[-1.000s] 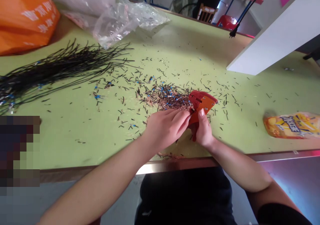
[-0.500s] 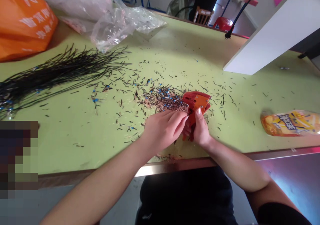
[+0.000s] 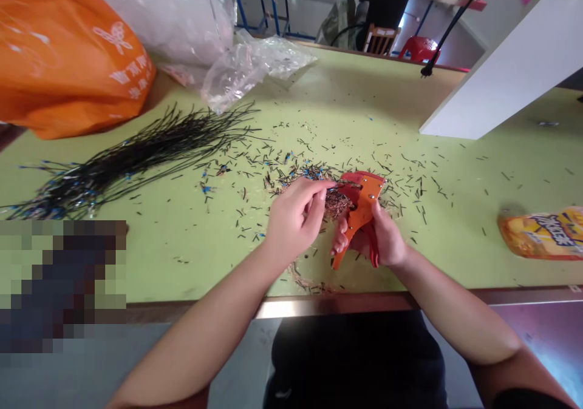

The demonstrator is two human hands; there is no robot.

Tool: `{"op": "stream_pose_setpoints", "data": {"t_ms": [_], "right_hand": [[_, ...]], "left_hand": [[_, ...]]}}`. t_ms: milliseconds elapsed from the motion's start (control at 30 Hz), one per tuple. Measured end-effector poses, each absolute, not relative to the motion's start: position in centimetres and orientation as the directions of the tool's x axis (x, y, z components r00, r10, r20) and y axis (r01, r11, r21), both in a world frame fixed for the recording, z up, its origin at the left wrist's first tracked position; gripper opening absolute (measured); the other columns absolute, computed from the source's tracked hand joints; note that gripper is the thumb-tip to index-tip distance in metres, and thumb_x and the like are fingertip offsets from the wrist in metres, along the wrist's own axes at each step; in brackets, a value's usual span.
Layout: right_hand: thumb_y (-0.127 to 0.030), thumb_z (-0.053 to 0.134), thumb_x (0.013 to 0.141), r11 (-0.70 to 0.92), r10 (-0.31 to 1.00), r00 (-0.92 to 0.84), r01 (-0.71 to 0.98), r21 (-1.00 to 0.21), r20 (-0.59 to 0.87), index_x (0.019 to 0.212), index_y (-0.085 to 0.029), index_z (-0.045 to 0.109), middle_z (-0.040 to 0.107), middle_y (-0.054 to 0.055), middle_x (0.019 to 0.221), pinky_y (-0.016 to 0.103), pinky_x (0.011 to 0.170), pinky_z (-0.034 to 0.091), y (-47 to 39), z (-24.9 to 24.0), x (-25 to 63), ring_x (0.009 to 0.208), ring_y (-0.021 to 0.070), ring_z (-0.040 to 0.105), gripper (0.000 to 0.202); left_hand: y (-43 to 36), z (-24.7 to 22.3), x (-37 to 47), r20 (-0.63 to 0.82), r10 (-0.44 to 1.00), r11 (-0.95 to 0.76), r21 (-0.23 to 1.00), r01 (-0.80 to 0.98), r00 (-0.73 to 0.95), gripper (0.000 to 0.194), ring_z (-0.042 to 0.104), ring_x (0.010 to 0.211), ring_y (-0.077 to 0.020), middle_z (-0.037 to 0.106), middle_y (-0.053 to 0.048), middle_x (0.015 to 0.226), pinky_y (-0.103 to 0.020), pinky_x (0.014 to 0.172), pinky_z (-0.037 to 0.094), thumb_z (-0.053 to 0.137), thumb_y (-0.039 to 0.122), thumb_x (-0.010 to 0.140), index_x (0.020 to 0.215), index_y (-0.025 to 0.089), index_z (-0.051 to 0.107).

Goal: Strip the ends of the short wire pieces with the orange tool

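Note:
My right hand (image 3: 387, 233) is wrapped around the handles of an orange and red wire stripper (image 3: 370, 195), whose head points left. At the stripper's jaws, my left hand (image 3: 294, 212) pinches a thin black wire (image 3: 339, 185), mostly hidden by the fingers. Behind and below the jaws lies a heap of cut black insulation bits, blue-tipped ends and copper strands (image 3: 312, 171). A long bundle of black wires (image 3: 150, 148) rests on the green table to the left, with blue and silvery ends at its near end.
An orange bag (image 3: 77, 63) and clear plastic bags (image 3: 255, 63) stand at the back left. A white panel (image 3: 496, 63) rises at the right, with a black plug (image 3: 427, 69) hanging beside it. A yellow drink bottle (image 3: 546, 233) lies at the right. Beyond the table a person (image 3: 387, 2) sits.
The stripper's handles have come into fuller view, spread apart in my right hand. My left hand has moved up to the jaws, index finger stretched along them. The whole view has shifted slightly.

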State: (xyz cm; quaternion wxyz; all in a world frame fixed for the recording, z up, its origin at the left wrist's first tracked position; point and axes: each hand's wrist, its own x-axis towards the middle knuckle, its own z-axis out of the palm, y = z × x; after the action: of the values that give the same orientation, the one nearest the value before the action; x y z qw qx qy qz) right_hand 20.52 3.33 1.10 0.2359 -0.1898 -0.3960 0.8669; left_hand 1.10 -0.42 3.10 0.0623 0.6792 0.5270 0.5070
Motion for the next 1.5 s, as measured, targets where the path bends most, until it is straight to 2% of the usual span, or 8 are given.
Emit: {"op": "stream_pose_setpoints", "data": {"t_ms": [100,200,467,733,900,1067,1267,1500], "right_hand": [[-0.085,0.056,0.086,-0.579,0.532,-0.832,-0.225,-0.783,-0.154,0.091,-0.016,0.068,0.067,0.006,0.075,0.041,0.076,0.061,3.2,0.9,20.6,0.069,0.0211,0.068,0.070],[-0.086,0.056,0.085,-0.571,0.520,-0.841,-0.212,-0.793,-0.149,0.090,-0.016,0.068,0.067,0.005,0.074,0.041,0.077,0.061,3.2,0.8,20.8,0.070,0.0218,0.068,0.071],[-0.085,0.055,0.086,-0.526,0.548,-0.823,-0.198,-0.827,-0.152,0.087,-0.018,0.068,0.067,0.004,0.074,0.040,0.078,0.060,2.9,0.7,20.7,0.070,0.0210,0.067,0.068],[-0.083,0.053,0.089,-0.479,0.627,-0.751,-0.162,-0.863,-0.207,0.071,-0.020,0.060,0.055,-0.001,0.056,0.032,0.057,0.054,2.4,0.0,20.2,0.050,0.0159,0.057,0.066],[-0.086,0.052,0.087,-0.437,0.680,-0.699,-0.142,-0.888,-0.223,0.065,-0.021,0.054,0.047,-0.004,0.050,0.029,0.050,0.047,1.9,0.0,19.7,0.043,0.0130,0.048,0.069],[-0.086,0.056,0.084,-0.424,0.717,-0.661,-0.159,-0.892,-0.223,0.061,-0.022,0.052,0.043,-0.006,0.046,0.028,0.045,0.042,1.4,0.0,19.0,0.040,0.0122,0.044,0.069],[-0.085,0.058,0.084,-0.424,0.744,-0.634,-0.205,-0.882,-0.211,0.060,-0.023,0.049,0.036,-0.008,0.043,0.027,0.037,0.033,1.5,-0.4,18.8,0.034,0.0100,0.032,0.067],[-0.086,0.058,0.084,-0.340,0.730,-0.676,-0.230,-0.912,-0.102,0.068,-0.022,0.058,0.052,-0.001,0.055,0.033,0.052,0.048,2.1,0.1,19.4,0.049,0.0163,0.052,0.065]], "left_hand": [[-0.5,2.9,1.1,0.620,0.781,-0.424,0.612,0.668,-0.072,0.022,0.071,0.078,-0.0124,0.078,-0.003,0.092,-0.025,0.069,0.055,0.052,0.018,0.103,0.111,0.020,0.072],[-0.5,2.7,1.1,0.600,0.793,-0.363,0.609,0.705,-0.110,0.016,0.073,0.074,-0.0120,0.080,-0.003,0.095,-0.023,0.067,0.056,0.056,0.021,0.102,0.107,0.020,0.071],[-0.1,2.3,0.6,0.682,0.731,-0.376,0.430,0.821,-0.022,0.016,0.073,0.071,-0.0138,0.080,-0.003,0.088,-0.026,0.069,0.057,0.055,0.019,0.102,0.102,0.020,0.071],[-0.3,2.4,0.6,0.699,0.715,-0.398,0.390,0.830,0.015,0.014,0.073,0.071,-0.0133,0.080,-0.002,0.088,-0.025,0.067,0.053,0.055,0.020,0.103,0.101,0.020,0.068],[-0.3,2.3,0.8,0.614,0.789,-0.309,0.374,0.875,0.016,0.016,0.069,0.063,-0.0138,0.076,-0.001,0.077,-0.025,0.057,0.045,0.049,0.021,0.104,0.101,0.020,0.065],[-0.3,2.1,1.1,0.608,0.791,-0.323,0.326,0.888,0.065,0.018,0.061,0.055,-0.0148,0.067,0.000,0.065,-0.028,0.050,0.032,0.043,0.014,0.101,0.098,0.020,0.060],[-0.2,2.1,1.2,0.590,0.805,-0.318,0.342,0.884,0.061,0.018,0.056,0.051,-0.0136,0.062,0.002,0.062,-0.028,0.050,0.030,0.042,0.014,0.101,0.097,0.020,0.058],[-0.2,2.4,1.1,0.585,0.810,-0.364,0.457,0.811,0.034,0.019,0.054,0.051,-0.0114,0.061,0.003,0.062,-0.025,0.052,0.035,0.041,0.021,0.106,0.097,0.020,0.058]]}}
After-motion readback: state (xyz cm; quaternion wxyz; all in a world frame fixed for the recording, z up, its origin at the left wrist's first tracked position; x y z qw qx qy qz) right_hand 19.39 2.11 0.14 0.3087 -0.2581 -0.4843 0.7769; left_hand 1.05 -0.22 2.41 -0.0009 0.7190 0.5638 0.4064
